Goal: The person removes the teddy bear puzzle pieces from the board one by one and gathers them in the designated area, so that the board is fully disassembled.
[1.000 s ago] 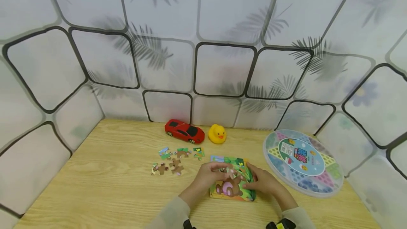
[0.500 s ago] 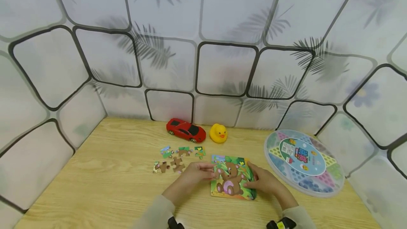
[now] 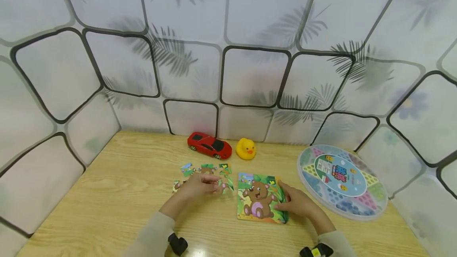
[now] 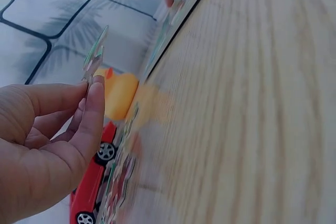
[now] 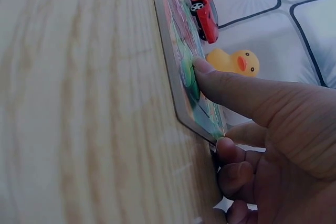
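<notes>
My left hand (image 3: 200, 185) pinches a thin jigsaw piece (image 4: 94, 53) between thumb and fingers, raised off the table. Below and around that hand lie several loose jigsaw pieces (image 3: 187, 169), some of them hidden by it. To its right lies a flat jigsaw puzzle (image 3: 258, 203) with a brown bear picture. My right hand (image 3: 299, 202) grips the puzzle's right edge; in the right wrist view its thumb (image 5: 226, 80) presses on the top face, while the other fingers curl at the edge.
Behind the loose pieces stand a red toy car (image 3: 209, 146) and a yellow rubber duck (image 3: 246, 148). A round, star-patterned game board (image 3: 342, 183) lies at the right. A patterned curtain (image 3: 250, 78) closes off the back of the wooden table (image 3: 118, 197).
My left hand has moved left, from over the bear puzzle to above the loose pieces, and now carries a piece. My right hand stays at the puzzle's edge.
</notes>
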A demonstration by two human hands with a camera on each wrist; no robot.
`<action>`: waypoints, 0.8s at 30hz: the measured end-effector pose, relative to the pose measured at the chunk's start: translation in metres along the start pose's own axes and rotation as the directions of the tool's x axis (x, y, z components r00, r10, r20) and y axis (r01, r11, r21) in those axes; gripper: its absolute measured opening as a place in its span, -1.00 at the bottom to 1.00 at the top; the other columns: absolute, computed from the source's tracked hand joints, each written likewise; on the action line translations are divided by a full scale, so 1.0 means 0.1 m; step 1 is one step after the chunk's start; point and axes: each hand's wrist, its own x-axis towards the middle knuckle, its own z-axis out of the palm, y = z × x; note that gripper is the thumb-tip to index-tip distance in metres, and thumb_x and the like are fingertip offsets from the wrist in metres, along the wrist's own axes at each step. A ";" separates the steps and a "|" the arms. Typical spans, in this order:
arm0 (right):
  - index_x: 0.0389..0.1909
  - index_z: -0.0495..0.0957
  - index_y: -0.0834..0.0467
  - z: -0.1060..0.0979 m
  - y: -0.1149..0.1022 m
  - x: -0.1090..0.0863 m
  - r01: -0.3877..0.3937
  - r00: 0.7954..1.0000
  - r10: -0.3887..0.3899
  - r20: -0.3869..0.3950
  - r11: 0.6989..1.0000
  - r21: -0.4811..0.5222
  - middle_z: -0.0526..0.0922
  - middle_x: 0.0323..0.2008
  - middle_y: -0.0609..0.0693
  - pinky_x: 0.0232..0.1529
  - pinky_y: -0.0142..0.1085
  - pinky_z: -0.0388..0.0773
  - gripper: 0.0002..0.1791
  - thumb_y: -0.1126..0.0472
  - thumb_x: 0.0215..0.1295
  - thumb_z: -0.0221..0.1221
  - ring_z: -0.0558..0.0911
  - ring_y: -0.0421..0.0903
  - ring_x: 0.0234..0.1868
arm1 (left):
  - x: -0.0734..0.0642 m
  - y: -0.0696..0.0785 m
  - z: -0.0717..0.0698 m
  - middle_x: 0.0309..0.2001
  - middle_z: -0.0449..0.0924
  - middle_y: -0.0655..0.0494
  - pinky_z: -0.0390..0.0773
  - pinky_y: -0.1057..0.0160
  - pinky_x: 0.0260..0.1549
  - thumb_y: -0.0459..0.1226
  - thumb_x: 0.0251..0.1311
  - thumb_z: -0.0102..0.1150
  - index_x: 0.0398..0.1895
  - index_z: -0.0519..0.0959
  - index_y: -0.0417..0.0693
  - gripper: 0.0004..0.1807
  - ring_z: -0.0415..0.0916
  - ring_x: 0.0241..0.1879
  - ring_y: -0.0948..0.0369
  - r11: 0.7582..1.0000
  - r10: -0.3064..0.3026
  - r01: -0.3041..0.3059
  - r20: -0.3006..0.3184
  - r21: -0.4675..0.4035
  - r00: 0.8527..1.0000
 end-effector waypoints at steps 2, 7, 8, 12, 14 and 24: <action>0.39 0.07 0.39 0.00 0.00 0.00 0.000 1.000 0.000 0.001 1.000 0.003 0.28 -0.64 -0.09 -0.61 -0.41 0.13 0.04 -0.05 0.05 0.37 0.19 -0.21 -0.63 | 0.01 0.00 -0.05 -0.28 0.56 0.06 0.64 0.25 -0.19 -0.46 0.18 0.18 0.09 0.51 -0.38 -0.62 0.51 -0.31 0.31 1.000 -0.005 0.005 -0.007 0.008 1.000; 0.39 0.06 0.39 0.00 0.00 -0.01 0.011 1.000 -0.011 0.002 1.000 0.009 0.27 -0.65 -0.09 -0.62 -0.42 0.12 0.04 -0.04 0.05 0.37 0.18 -0.22 -0.64 | 0.01 0.01 -0.13 -0.26 0.60 0.04 0.59 0.33 -0.36 -0.44 0.20 0.17 0.09 0.49 -0.42 -0.62 0.48 -0.39 0.28 0.999 0.015 -0.015 -0.004 0.042 1.000; 0.39 0.06 0.39 0.00 -0.01 -0.01 0.013 1.000 -0.013 0.001 1.000 0.010 0.27 -0.65 -0.09 -0.63 -0.42 0.11 0.04 -0.04 0.05 0.37 0.18 -0.22 -0.65 | 0.01 0.02 -0.14 -0.26 0.62 0.02 0.57 0.34 -0.39 -0.43 0.20 0.16 0.08 0.49 -0.43 -0.62 0.48 -0.41 0.27 0.998 0.024 -0.023 -0.006 0.051 1.000; 0.39 0.07 0.39 -0.01 -0.01 -0.02 0.020 1.000 -0.020 -0.002 1.000 0.016 0.27 -0.67 -0.10 -0.64 -0.43 0.11 0.03 -0.04 0.05 0.37 0.17 -0.22 -0.66 | 0.02 0.03 -0.14 -0.22 0.65 -0.05 0.56 0.29 -0.45 -0.41 0.21 0.17 0.03 0.52 -0.44 -0.66 0.55 -0.41 0.23 0.996 0.044 -0.041 -0.045 0.080 0.998; 0.38 0.07 0.39 -0.01 -0.01 -0.02 0.023 1.000 -0.023 -0.003 1.000 0.016 0.27 -0.66 -0.10 -0.64 -0.43 0.11 0.03 -0.04 0.05 0.37 0.17 -0.23 -0.66 | 0.04 0.03 -0.12 -0.24 0.65 -0.07 0.57 0.26 -0.48 -0.41 0.19 0.19 -0.01 0.55 -0.42 -0.68 0.57 -0.43 0.22 0.994 0.047 -0.039 -0.079 0.103 0.996; 0.38 0.09 0.40 0.00 0.00 -0.01 0.031 0.999 -0.031 -0.014 1.000 -0.006 0.29 -0.64 -0.08 -0.63 -0.42 0.13 0.03 -0.04 0.05 0.37 0.19 -0.23 -0.64 | 0.19 -0.03 -0.06 -0.36 0.67 0.04 0.51 0.35 -0.65 -0.38 0.11 0.29 -0.16 0.64 -0.28 -0.78 0.46 -0.59 0.27 0.985 0.052 -0.013 -0.225 0.174 0.973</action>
